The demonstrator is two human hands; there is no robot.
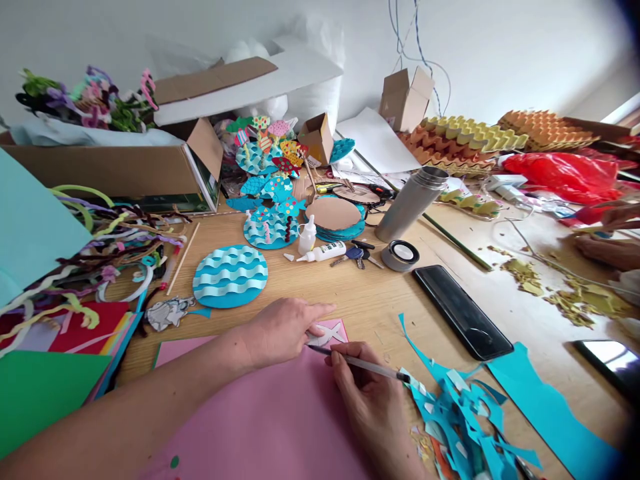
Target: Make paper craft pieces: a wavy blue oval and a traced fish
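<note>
My right hand (367,393) holds a slim clear pen (373,366) with a dark cap end, its tip touching down beside a white paper cutout (327,333). The cutout, shaped like a fish tail where it shows, lies on pink paper (185,349). Across it rests my left hand (285,330), index finger stretched out and the other fingers bent, pressing the cutout and covering part of it. Below my hands a pink surface (270,420) fills the bottom middle.
Blue paper scraps (465,413) and a black phone (463,310) lie right. Ahead are a wavy blue disc (230,275), glue bottles (325,251), keys (355,253) and a metal flask (410,203). Pipe cleaners (75,267) lie left. Another person's hand (607,250) is far right.
</note>
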